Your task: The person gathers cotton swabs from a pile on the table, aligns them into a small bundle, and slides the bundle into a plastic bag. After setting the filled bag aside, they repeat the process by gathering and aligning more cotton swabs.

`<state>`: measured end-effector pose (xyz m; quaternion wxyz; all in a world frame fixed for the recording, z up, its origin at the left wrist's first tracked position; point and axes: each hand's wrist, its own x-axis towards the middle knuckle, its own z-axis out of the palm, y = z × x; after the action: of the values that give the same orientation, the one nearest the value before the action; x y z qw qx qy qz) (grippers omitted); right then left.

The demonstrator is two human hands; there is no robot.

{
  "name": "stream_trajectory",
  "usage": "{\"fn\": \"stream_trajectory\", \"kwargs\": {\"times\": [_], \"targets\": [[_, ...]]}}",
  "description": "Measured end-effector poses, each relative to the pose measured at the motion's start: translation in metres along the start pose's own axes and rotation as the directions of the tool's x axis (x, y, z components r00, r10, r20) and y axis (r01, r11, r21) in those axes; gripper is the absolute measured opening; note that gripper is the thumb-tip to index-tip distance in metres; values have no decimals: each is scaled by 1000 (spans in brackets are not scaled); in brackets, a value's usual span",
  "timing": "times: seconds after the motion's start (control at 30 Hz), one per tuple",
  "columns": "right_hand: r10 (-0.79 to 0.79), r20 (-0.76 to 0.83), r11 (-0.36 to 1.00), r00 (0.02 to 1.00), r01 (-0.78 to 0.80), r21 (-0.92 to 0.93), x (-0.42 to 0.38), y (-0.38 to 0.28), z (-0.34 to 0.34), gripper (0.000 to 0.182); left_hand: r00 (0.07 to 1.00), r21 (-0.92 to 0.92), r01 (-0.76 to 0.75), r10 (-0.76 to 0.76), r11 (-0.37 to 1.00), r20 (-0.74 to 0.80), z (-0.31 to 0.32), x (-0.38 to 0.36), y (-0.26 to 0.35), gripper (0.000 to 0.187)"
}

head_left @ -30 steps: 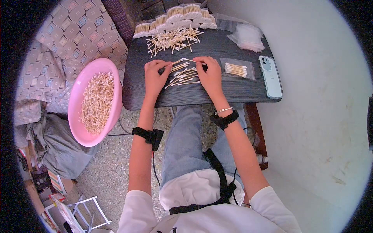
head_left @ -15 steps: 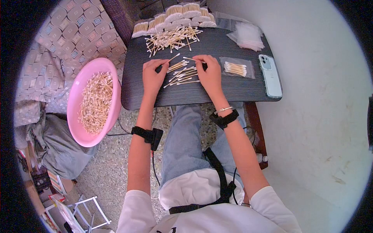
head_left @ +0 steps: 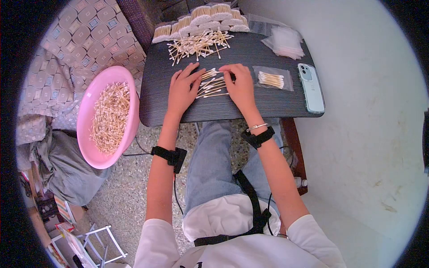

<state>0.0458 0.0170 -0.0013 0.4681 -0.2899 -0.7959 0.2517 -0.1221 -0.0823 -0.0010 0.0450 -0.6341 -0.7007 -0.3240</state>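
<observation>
Several cotton swabs (head_left: pixel 213 85) lie roughly side by side in a loose group on the dark table, between my two hands. My left hand (head_left: pixel 182 89) is open at their left ends, its fingers spread and its thumb and index finger close against the swabs. At the right ends is my right hand (head_left: pixel 240 85), palm down, with curved fingers and a gap between thumb and index finger. Its index fingertip is by the white tip of an upper swab. Beyond my hands sits a loose heap of swabs (head_left: pixel 196 44). To the right, a clear bag (head_left: pixel 288 79) contains a small swab bundle (head_left: pixel 271 80).
Packed bundles of swabs (head_left: pixel 210 15) are stacked along the back of the black table (head_left: pixel 156 102). Clear plastic bags (head_left: pixel 284 42) lie at the back right, above a phone (head_left: pixel 311 88). Left of the table is a pink basin (head_left: pixel 83 120) full of swabs.
The single swabs that stuck out from each hand now lie among the group. My left hand has moved slightly right and spread its fingers. The swabs sit closer together.
</observation>
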Motion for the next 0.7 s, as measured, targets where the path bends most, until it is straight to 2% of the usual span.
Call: {"fn": "stream_trajectory", "kwargs": {"times": [0.23,0.33,0.43,0.7], "targets": [[-56,90,998,994,59,-37,-1,-5,2,10,994,-268,85,-101,960,-46,4,3,-10,28],[-75,112,996,991,79,-30,-1,-6,2,13,998,-174,33,-43,984,-53,4,3,-9,28],[-64,58,997,996,66,-33,-1,-8,3,15,999,-64,32,-34,997,-39,1,1,-5,29],[-73,118,995,990,81,-64,-3,-4,3,18,997,-65,44,-48,997,-58,4,1,-4,26]]}}
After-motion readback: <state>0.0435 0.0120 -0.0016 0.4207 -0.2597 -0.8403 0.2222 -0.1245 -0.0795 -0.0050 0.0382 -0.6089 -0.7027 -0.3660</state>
